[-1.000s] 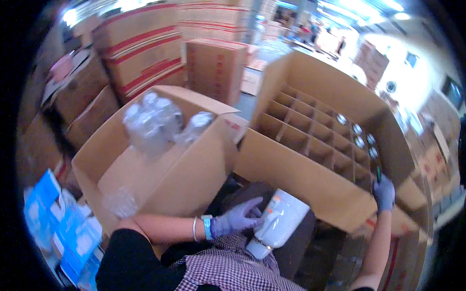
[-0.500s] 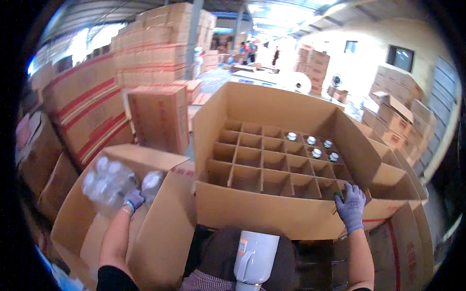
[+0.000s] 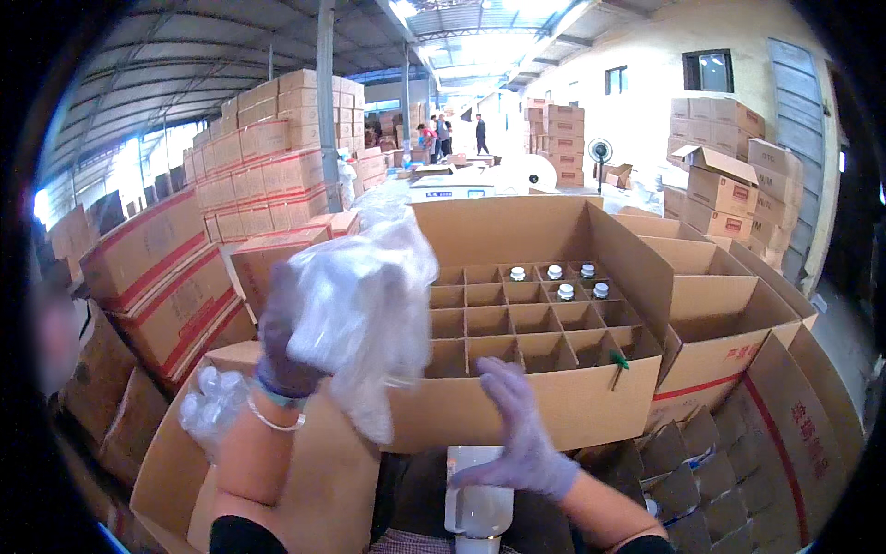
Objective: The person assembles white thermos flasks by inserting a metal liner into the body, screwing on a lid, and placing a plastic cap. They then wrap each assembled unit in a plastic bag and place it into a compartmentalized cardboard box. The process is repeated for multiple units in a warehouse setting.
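My left hand (image 3: 288, 337), gloved in grey, is closed on a crumpled clear plastic bag (image 3: 369, 295), lifted above the left open carton (image 3: 314, 480); what the bag contains is hard to make out. Inside that carton sit several clear bottles (image 3: 212, 406). My right hand (image 3: 521, 429), also gloved, has its fingers apart and holds nothing. It hovers in front of the divided carton (image 3: 554, 406), over a white mug (image 3: 480, 489). Several white-capped bottles (image 3: 566, 292) stand in the divided carton's far right compartments. A small green object (image 3: 617, 360) hangs on its near rim.
To the right are more open cartons (image 3: 711, 365), one with dividers (image 3: 678, 462) low down. Stacked cartons (image 3: 166, 268) rise on the left, others (image 3: 720, 198) by the right wall. A floor fan (image 3: 600, 152) and several people (image 3: 443, 134) are farther back.
My left hand has come up out of the left carton with the plastic bag. My right hand has left the divided carton's near rim and moved left, toward the middle. The view has tilted up.
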{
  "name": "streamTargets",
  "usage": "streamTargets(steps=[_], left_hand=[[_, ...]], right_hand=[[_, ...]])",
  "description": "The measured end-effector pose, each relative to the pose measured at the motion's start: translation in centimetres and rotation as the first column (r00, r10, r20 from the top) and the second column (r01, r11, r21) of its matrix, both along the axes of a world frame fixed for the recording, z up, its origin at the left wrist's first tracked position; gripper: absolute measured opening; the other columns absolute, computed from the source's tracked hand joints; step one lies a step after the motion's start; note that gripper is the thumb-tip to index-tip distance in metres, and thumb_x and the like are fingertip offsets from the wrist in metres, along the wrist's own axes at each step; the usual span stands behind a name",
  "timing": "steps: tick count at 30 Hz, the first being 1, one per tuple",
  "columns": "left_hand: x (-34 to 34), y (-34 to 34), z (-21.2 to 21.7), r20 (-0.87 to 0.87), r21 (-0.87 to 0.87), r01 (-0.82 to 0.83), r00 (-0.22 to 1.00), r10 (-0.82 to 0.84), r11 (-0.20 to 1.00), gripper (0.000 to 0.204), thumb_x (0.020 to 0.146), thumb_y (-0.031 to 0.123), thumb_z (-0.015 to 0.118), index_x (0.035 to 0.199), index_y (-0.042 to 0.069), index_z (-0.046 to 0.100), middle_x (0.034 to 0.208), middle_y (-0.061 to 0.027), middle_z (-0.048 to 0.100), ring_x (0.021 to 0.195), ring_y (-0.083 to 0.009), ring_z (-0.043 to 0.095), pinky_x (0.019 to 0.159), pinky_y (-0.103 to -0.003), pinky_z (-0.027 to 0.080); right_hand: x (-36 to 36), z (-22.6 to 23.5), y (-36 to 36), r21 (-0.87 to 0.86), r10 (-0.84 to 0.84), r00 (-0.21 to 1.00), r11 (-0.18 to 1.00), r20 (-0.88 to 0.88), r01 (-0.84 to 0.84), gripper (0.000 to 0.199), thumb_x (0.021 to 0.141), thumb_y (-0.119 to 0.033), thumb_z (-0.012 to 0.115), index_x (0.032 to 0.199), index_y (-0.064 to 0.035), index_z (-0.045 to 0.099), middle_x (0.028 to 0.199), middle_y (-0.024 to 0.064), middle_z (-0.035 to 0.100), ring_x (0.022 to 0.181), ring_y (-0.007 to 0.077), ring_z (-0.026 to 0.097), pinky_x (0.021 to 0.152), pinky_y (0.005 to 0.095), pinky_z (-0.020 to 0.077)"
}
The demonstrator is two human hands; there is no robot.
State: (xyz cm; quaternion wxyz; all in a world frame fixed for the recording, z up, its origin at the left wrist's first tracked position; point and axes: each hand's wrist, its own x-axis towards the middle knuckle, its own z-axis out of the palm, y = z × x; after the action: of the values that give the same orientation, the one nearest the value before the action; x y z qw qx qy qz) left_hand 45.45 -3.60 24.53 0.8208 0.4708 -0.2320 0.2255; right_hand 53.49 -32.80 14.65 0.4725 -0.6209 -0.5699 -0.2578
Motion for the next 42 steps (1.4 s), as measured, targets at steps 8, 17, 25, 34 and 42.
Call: streamTargets(steps=[8, 17, 25, 34, 42], left_hand=[[6.3, -11.8, -2.0, 0.037, 0.199, 0.17, 0.983, -0.18, 0.965, 0.095, 0.091, 0.074, 0.047, 0.151, 0.002, 0.034, 0.153, -0.0174, 0.04, 0.141, -0.0321, 0.04, 0.119, -0.048, 0.029], [0.5, -15.7, -12.4, 0.304, 0.735, -0.59, 0.726, 0.617, 0.333, 0.089, 0.076, 0.037, 0.086, 0.142, -0.004, 0.043, 0.135, -0.0181, 0.055, 0.124, -0.0314, 0.055, 0.106, -0.045, 0.044], [3.7, -7.9, -17.2, -0.141, 0.086, -0.542, 0.824, 0.549, 0.836, 0.041, 0.097, 0.028, 0.06, 0.131, 0.006, 0.057, 0.128, -0.0113, 0.063, 0.114, -0.0272, 0.063, 0.101, -0.042, 0.051], [5.6, -3.3, -21.7, -0.369, -0.041, -0.2, 0.913, 0.171, 0.979, 0.037, 0.093, 0.042, 0.062, 0.107, 0.008, 0.064, 0.104, -0.0041, 0.064, 0.097, -0.0192, 0.062, 0.088, -0.036, 0.052], [2.8, -6.6, -31.6, -0.503, 0.505, -0.116, 0.766, 0.401, 0.855, 0.015, 0.085, 0.014, 0.066, 0.096, 0.007, 0.058, 0.088, 0.0013, 0.056, 0.081, -0.0081, 0.053, 0.072, -0.024, 0.046]], right_hand=[[-0.2, -4.6, 3.3, 0.183, 0.153, 0.595, 0.983, -0.789, -0.01, 0.066, 0.087, -0.021, 0.078, 0.142, 0.0005, 0.047, 0.133, 0.0181, 0.059, 0.124, 0.0246, 0.056, 0.103, 0.0351, 0.0461], [1.3, -3.1, 2.6, 0.418, 0.304, 0.442, 0.889, -0.844, 0.186, 0.032, 0.091, -0.03, 0.073, 0.102, 0.0008, 0.071, 0.09, 0.0028, 0.07, 0.078, 0.0093, 0.061, 0.067, 0.0279, 0.0497], [4.0, -3.2, 1.1, 0.06, 0.134, 0.55, 0.987, -0.825, -0.15, 0.02, 0.088, -0.014, 0.071, 0.104, -0.0032, 0.07, 0.085, 0.0022, 0.068, 0.077, 0.0095, 0.061, 0.071, 0.0269, 0.0509], [11.4, -15.0, -2.3, -0.094, -0.225, 0.87, 0.974, -0.44, 0.204, 0.019, 0.081, -0.008, 0.069, 0.1, -0.007, 0.069, 0.085, 0.011, 0.07, 0.07, 0.0216, 0.064, 0.065, 0.0323, 0.0507], [8.2, -22.3, -6.2, -0.385, -0.494, 0.853, 0.829, -0.166, 0.405, 0.017, 0.08, -0.017, 0.074, 0.089, -0.0086, 0.063, 0.09, 0.0117, 0.067, 0.086, 0.033, 0.064, 0.076, 0.0436, 0.0515]])
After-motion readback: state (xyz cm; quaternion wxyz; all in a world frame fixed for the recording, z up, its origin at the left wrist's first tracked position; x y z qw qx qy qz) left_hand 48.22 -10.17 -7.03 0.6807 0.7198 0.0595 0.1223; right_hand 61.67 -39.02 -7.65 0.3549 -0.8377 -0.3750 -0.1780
